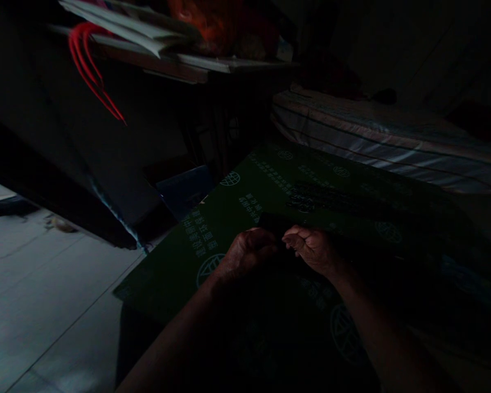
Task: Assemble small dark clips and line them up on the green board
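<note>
The scene is very dark. My left hand (pixel 247 252) and my right hand (pixel 311 248) are held close together over a green board (pixel 213 240) printed with white globe marks and lettering. Both hands are curled closed, and a small dark object (pixel 275 224) sits between their fingertips; its shape is lost in the gloom. A pile of small dark pieces (pixel 311 199) lies on the board just beyond my hands.
A striped mattress (pixel 376 142) runs along the back right. At the upper left, a table (pixel 196 63) carries papers and an orange bag, with red cords (pixel 92 71) hanging off it. A blue box (pixel 184 188) sits under it. Pale tiled floor (pixel 36 295) lies left.
</note>
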`<state>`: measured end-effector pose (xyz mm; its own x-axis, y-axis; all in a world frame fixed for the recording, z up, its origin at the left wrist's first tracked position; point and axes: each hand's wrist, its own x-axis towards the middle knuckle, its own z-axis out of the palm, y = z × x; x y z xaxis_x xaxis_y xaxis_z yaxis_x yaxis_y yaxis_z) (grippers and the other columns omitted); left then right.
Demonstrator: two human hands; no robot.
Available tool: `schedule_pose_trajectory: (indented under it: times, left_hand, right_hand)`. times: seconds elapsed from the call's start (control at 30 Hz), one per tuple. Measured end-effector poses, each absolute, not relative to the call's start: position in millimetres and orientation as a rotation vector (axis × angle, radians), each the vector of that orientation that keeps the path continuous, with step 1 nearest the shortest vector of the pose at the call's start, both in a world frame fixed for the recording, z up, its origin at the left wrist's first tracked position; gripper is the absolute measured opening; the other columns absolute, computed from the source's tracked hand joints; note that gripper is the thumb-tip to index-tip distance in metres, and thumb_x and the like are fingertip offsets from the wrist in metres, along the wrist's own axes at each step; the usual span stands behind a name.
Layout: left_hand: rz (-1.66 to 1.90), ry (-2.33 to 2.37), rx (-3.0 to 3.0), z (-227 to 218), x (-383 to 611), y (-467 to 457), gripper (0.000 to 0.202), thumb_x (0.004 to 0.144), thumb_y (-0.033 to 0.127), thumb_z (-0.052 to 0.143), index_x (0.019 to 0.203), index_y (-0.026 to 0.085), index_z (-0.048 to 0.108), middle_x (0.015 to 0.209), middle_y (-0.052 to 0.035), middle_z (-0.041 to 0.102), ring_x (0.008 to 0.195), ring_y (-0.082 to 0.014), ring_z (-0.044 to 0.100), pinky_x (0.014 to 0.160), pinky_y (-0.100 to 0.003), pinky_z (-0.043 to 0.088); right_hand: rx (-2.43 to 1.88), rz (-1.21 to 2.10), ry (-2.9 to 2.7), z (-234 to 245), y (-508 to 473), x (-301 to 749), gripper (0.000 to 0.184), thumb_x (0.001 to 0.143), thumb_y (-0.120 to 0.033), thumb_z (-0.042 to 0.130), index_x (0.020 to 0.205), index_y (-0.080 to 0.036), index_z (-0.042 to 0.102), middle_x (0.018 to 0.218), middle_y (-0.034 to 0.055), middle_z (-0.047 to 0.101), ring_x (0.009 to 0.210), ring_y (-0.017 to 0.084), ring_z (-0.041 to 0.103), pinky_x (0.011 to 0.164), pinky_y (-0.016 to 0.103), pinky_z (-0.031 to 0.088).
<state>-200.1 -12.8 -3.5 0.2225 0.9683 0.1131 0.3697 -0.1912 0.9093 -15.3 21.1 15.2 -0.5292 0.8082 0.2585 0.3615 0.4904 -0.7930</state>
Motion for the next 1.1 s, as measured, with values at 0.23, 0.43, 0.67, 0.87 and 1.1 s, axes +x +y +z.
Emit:
schedule_pose_trajectory:
  times: [0.23, 0.43, 0.67, 0.87, 1.1]
  left_hand:
    - [0.93, 1.301, 1.882, 1, -197, -13, 0.012, 0.078, 0.023, 0.058, 0.084, 0.017, 0.066, 0.081, -0.0022, 0.065, 0.077, -0.0157, 0.062, 0.07, -0.026, 0.048]
    - [0.907, 1.4, 2.131, 9, -182, -16, 0.019, 0.073, 0.018, 0.06, 0.093, 0.017, 0.062, 0.093, -0.0073, 0.065, 0.09, -0.0217, 0.059, 0.076, -0.033, 0.049]
    - [0.815, 1.47, 2.153, 7, -173, -10, 0.027, 0.069, 0.019, 0.064, 0.096, 0.017, 0.061, 0.103, -0.0092, 0.063, 0.099, -0.0247, 0.056, 0.082, -0.037, 0.048]
    - [0.73, 1.483, 2.244, 6, -166, -7, 0.024, 0.07, 0.018, 0.062, 0.093, 0.013, 0.064, 0.1, -0.0123, 0.065, 0.097, -0.0268, 0.056, 0.083, -0.039, 0.047]
    - [0.707, 1.544, 2.229, 4, -161, -7, 0.027, 0.069, 0.019, 0.062, 0.096, 0.014, 0.064, 0.099, -0.0113, 0.064, 0.093, -0.0261, 0.057, 0.083, -0.039, 0.046]
  right_hand:
    - [-0.984, 0.815, -2.107, 12, 20, -19, 0.046, 0.087, -0.052, 0.037, 0.061, -0.017, 0.055, 0.051, -0.0015, 0.049, 0.048, 0.009, 0.047, 0.052, 0.02, 0.036]
    - [-0.978, 0.83, -2.038, 8, 21, -27, 0.047, 0.083, -0.053, 0.043, 0.055, -0.017, 0.051, 0.047, -0.0041, 0.041, 0.048, 0.008, 0.04, 0.05, 0.019, 0.034]
    - [-1.04, 1.121, -1.931, 10, 17, -24, 0.032, 0.076, -0.046, 0.058, 0.068, -0.016, 0.064, 0.049, -0.0038, 0.053, 0.047, 0.009, 0.047, 0.047, 0.018, 0.037]
    - [-1.183, 1.211, -1.784, 10, 11, -27, 0.033, 0.077, -0.047, 0.056, 0.072, -0.016, 0.068, 0.041, -0.0046, 0.051, 0.035, 0.008, 0.043, 0.034, 0.017, 0.03]
    - [-1.169, 0.869, -1.767, 10, 7, -35, 0.033, 0.08, -0.042, 0.053, 0.06, -0.018, 0.065, 0.054, 0.0016, 0.063, 0.054, 0.014, 0.058, 0.051, 0.021, 0.042]
